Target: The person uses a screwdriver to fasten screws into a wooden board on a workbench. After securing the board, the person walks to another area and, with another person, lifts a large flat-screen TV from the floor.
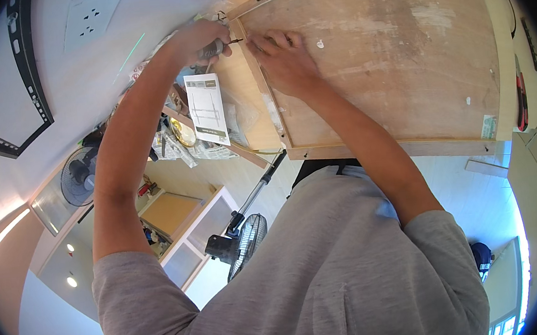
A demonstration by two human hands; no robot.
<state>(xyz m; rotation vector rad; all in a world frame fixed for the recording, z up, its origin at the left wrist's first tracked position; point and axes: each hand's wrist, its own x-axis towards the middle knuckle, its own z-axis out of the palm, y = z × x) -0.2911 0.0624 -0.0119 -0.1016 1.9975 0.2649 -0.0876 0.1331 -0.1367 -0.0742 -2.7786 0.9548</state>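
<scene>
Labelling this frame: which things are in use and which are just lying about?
In use:
left hand
screwdriver
right hand
plywood panel

Lying about:
instruction sheet
standing fan
small fan
wall bracket

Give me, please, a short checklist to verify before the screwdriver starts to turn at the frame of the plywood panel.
1. Left hand grips the screwdriver: ok.
2. Tip reaches the wooden frame strip: ok.
3. Right hand rests on the plywood panel beside the tip: ok.
4. Right fingers away from the tip: not ok, very near.
5. Screw seated on the tip: cannot tell.
</scene>
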